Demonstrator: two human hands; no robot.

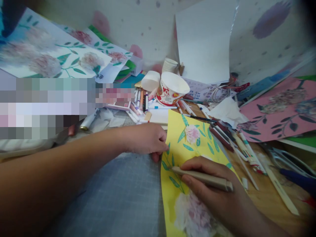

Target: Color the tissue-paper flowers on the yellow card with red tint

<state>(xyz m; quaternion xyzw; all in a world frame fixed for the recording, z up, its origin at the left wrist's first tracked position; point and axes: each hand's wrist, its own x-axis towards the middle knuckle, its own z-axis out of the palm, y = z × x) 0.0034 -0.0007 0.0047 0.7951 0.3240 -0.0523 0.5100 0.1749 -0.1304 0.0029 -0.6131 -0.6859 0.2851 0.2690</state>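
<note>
A yellow sheet of paper (176, 133) lies in front of me, bearing green painted leaves, a small pink flower (192, 134) and a larger pale pink-white flower (194, 215) with raised petals. My left hand (145, 140) is closed at the sheet's left edge, thumb and fingers pinching the paper there. In my right hand (222, 197) is a beige marker pen (206, 179), gripped between thumb and fingers. The pen's tip end points left, over the leaves on the left side of the sheet. Whether the tip touches the paper I cannot tell.
A paper cup (171, 89) stands behind the sheet among several markers. Pens, a pale flat stick (281, 189) and scissors (293, 161) lie on the right. Flower pictures stand at left (71, 62) and right, the latter on pink paper (306, 130). A grey mat (118, 194) covers the near left.
</note>
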